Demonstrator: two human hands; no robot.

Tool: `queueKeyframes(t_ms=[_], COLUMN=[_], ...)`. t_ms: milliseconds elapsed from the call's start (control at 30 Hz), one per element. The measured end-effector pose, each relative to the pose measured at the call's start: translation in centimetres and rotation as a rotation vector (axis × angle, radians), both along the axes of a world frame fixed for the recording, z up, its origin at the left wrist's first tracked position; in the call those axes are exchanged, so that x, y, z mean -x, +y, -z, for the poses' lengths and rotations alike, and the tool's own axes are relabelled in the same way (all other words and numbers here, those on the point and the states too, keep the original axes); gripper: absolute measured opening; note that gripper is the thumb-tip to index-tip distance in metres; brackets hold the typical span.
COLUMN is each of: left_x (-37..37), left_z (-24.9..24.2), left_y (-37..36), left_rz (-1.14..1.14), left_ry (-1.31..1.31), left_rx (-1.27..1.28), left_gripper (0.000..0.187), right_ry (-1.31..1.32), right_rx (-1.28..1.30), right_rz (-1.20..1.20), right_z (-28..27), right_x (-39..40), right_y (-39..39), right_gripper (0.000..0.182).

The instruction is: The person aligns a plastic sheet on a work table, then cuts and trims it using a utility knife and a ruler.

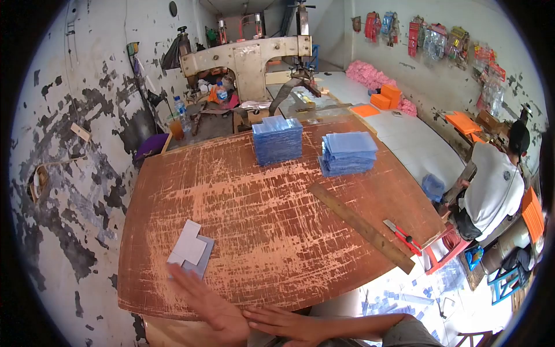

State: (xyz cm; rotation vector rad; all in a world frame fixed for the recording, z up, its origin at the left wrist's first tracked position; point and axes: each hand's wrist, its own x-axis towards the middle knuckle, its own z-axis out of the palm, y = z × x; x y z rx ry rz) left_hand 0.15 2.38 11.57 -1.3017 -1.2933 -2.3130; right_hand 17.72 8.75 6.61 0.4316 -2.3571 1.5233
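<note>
**Q:** Where are the flat pieces?

**A:** Lower left of the frame: a white piece [188,244] overlaps a grey sheet [203,264] upon the scored brown board [266,231].

**Q:** The hands?

**A:** At bottom centre. The left hand [213,306], blurred, has its fingers extended just beside the pieces' lower edge; contact cannot be told. The right hand [289,325] is flat and grips nothing, its fingertips near the left wrist.

**Q:** How would the pieces handle?

**A:** Probably light, thin and fairly stiff, liable to slide or crease; the best hold is likely a pinch at an outer edge.
</note>
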Motion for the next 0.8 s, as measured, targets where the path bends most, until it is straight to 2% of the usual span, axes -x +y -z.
queueKeyframes(t_ms=[33, 100, 133, 167, 200, 233, 300, 333, 367, 433, 533, 600, 633, 667, 733, 767, 800], left_x=[0.6, -0.1, -0.6, -1.5, -2.7, -4.0, -6.4, -7.4, -8.0, -8.7, -8.7, -8.3, -8.1, -7.6, -6.3, -5.4, -4.4], left_z=[0.0, 1.0, 1.6, 2.8, 4.5, 6.3, 10.6, 12.1, 13.7, 15.1, 14.8, 13.9, 13.1, 11.8, 9.2, 7.6, 6.0], left_y=[0.2, 0.4, 0.5, 0.4, 0.1, -0.1, -1.2, -1.6, -2.5, -4.0, -4.4, -3.3, -2.9, -2.5, -1.8, -1.3, -1.1], left_rz=[-0.098, -0.136, -0.174, -0.162, -0.097, -0.012, 0.291, 0.452, 0.58, 0.81, 0.947, 0.898, 0.858, 0.797, 0.621, 0.514, 0.406], left_ry=[-0.054, -0.114, -0.174, -0.153, -0.076, 0.034, 0.256, 0.341, 0.382, 0.437, 0.435, 0.361, 0.323, 0.273, 0.156, 0.104, 0.06], left_rx=[-0.076, -0.068, -0.06, -0.008, 0.068, 0.16, 0.381, 0.484, 0.562, 0.71, 0.813, 0.794, 0.775, 0.74, 0.58, 0.472, 0.363], left_gripper=[0.108, 0.108, 0.108, 0.11, 0.112, 0.113, 0.117, 0.119, 0.121, 0.125, 0.127, 0.124, 0.123, 0.121, 0.118, 0.117, 0.115], right_ry=[0.0, -0.073, -0.074, 0.043, 0.16, 0.158, 0.34, 0.347, 0.404, 0.549, 0.684, 0.7, 0.598, 0.49, 0.231, 0.233, 0.255], right_rx=[-0.002, 0.03, 0.03, 0.115, 0.199, 0.201, 0.187, 0.184, 0.223, 0.358, 0.437, 0.443, 0.284, 0.127, 0.281, 0.277, 0.151], right_rz=[0.0, 0.158, 0.163, 0.232, 0.299, 0.301, 0.37, 0.366, 0.493, 0.733, 0.851, 0.861, 0.61, 0.358, 0.161, 0.166, 0.166], right_z=[0.6, 2.4, 2.1, 1.3, 0.8, 0.6, 0.3, -0.8, -2.2, -3.4, -4.0, -1.1, 4.3, 7.2, 2.6, 1.8, 1.1], right_x=[-0.7, -1.7, -1.6, -1.2, -0.7, 0.1, 1.6, 1.8, 1.5, 1.8, 1.6, 1.8, 2.9, 3.5, 1.2, 1.4, 1.8], right_y=[0.4, 0.9, 0.7, 0.1, -0.2, -0.1, 0.5, 1.6, 2.7, 3.5, 4.7, 3.7, 1.6, 0.4, -1.3, -0.8, -0.5], right_gripper=[0.092, 0.092, 0.092, 0.092, 0.092, 0.092, 0.106, 0.106, 0.105, 0.104, 0.101, 0.099, 0.098, 0.097, 0.091, 0.091, 0.09])
